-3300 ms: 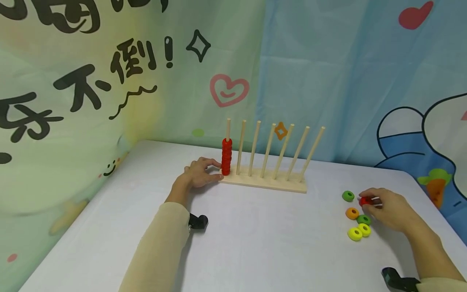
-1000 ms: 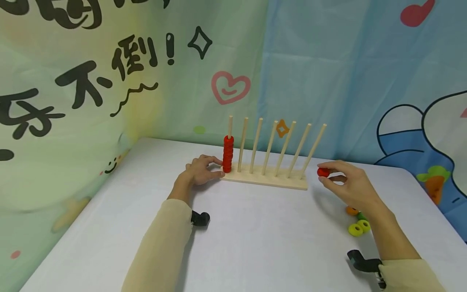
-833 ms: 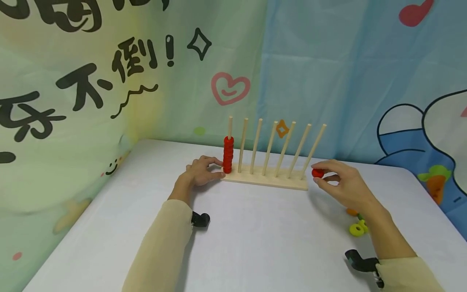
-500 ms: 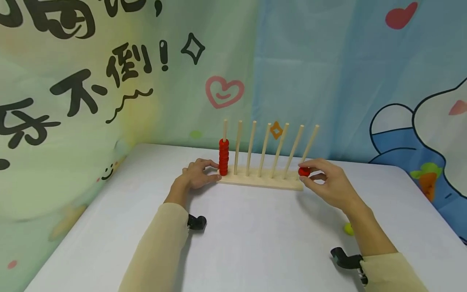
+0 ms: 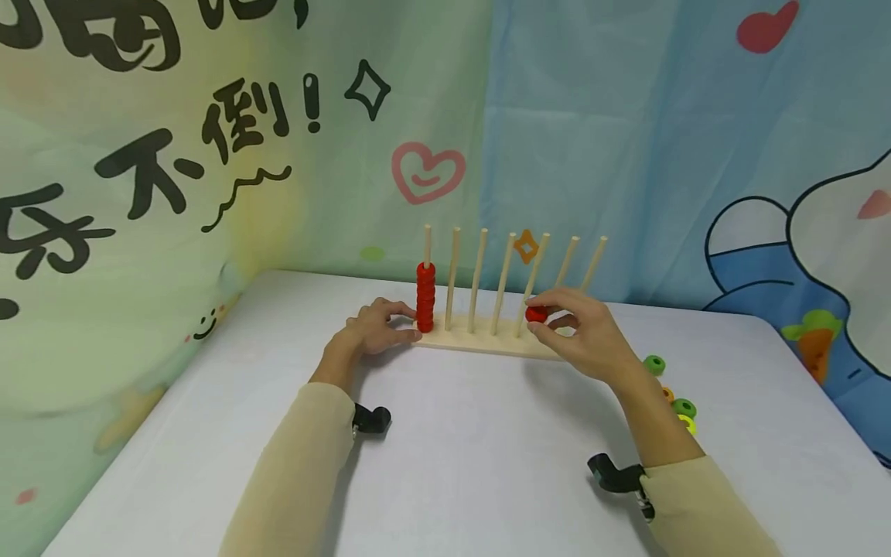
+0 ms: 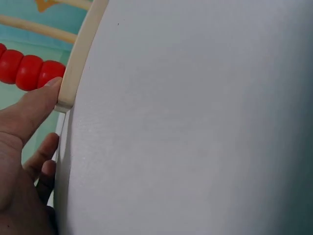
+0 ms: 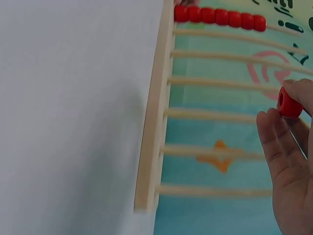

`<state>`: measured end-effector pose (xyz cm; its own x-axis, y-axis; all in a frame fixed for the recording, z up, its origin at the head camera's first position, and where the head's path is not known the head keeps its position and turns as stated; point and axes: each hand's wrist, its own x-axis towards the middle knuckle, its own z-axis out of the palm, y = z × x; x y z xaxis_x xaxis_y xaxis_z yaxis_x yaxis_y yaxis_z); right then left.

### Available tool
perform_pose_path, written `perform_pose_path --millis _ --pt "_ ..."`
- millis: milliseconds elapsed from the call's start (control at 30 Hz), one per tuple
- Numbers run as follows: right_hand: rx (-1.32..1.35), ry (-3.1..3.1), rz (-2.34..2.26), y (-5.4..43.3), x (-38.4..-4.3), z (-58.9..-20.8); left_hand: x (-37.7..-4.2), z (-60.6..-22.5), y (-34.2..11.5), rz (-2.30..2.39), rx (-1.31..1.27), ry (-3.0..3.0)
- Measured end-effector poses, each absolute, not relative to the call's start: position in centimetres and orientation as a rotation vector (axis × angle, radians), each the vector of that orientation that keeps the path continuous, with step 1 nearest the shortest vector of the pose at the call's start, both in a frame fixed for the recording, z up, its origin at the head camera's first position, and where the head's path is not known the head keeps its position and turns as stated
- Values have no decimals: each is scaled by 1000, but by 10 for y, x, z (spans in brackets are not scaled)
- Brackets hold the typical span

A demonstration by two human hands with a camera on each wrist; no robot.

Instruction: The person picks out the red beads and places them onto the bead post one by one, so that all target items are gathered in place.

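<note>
A wooden peg stand with a row of upright pegs stands toward the back of the table. Its leftmost peg carries a stack of red beads, bare wood showing above the top one. My left hand holds the stand's left end, thumb in front and index finger behind; the left wrist view shows the thumb against the base beside the lowest bead. Between thumb and fingertips my right hand pinches a loose red bead, raised in front of the right-hand pegs. In the right wrist view this bead's hole shows.
Right of the stand, partly behind my right forearm, lie loose beads: a green bead, an orange bead, another green bead and yellow. A printed cloth hangs behind the white table.
My right hand has picked up the red bead from the loose beads and carried it left, past the stand's right end to before the pegs. My left hand has stayed at the stand.
</note>
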<state>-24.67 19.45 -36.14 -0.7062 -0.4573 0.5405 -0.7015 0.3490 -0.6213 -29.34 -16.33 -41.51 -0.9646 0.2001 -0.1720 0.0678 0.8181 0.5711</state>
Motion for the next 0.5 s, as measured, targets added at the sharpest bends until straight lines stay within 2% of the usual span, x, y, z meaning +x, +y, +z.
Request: perform_pose_path --millis 200,500 --pt "1084 -2303 1375 163 -255 -360 -298 -407 -165 853 203 2776" --pt "1078 -2314 1415 148 -260 -358 -306 -405 -159 899 240 2741"
